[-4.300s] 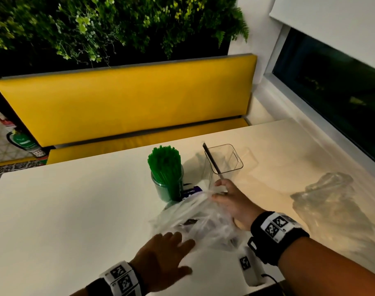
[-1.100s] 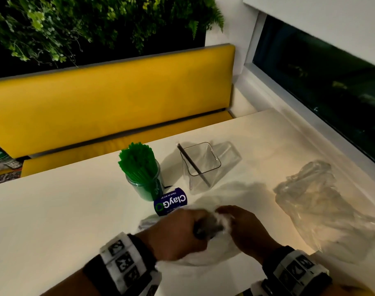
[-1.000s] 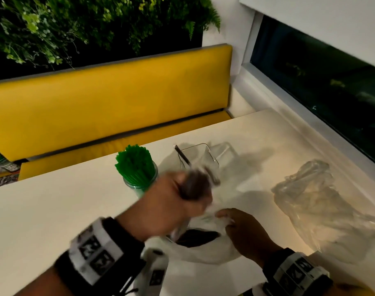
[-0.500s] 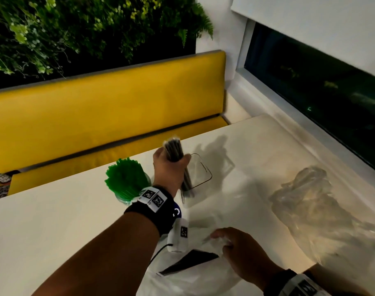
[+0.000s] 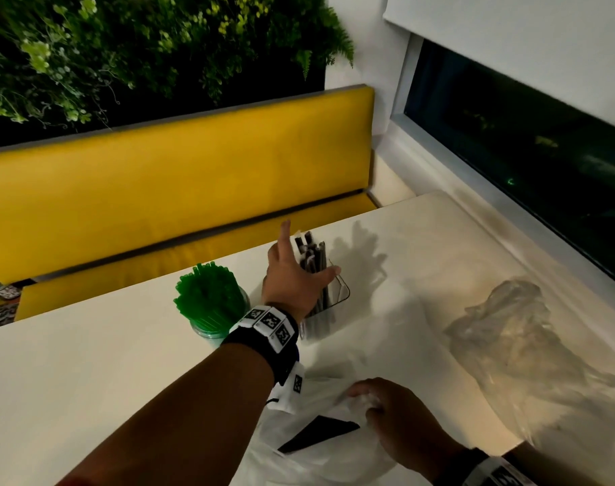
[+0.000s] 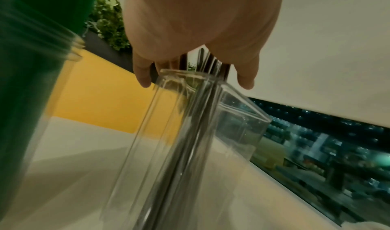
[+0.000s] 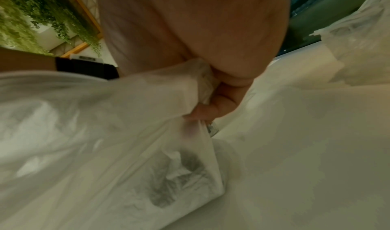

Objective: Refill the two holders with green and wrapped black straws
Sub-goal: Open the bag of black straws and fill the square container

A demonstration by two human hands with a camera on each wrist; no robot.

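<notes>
Black wrapped straws [image 5: 311, 254] stand in the clear square holder [image 5: 335, 303] on the white table. My left hand [image 5: 299, 263] hovers over them with fingers spread and thumb out, gripping nothing. The left wrist view shows the fingertips [image 6: 143, 79] above the holder's rim [image 6: 190, 76], with the black straws [image 6: 190, 141] inside. Left of it, the round holder [image 5: 211, 329] is packed with green straws [image 5: 209, 294]. Near the front edge, my right hand [image 5: 376, 405] grips the mouth of a white plastic bag [image 5: 316, 461] that has dark straws [image 5: 318, 433] inside. In the right wrist view, its fingers [image 7: 211, 110] pinch the white plastic bag [image 7: 105, 133].
An empty crumpled clear bag [image 5: 509, 338] lies on the table at the right, near the window sill [image 5: 474, 177]. A yellow bench [image 5: 176, 177] runs behind the table's far edge. Bare tabletop [image 5: 71, 363] spreads to the left.
My left hand lifted a bundle of black straws out of the white bag, carried it to the clear holder and opened. The straws now stand there. The right hand kept hold of the bag.
</notes>
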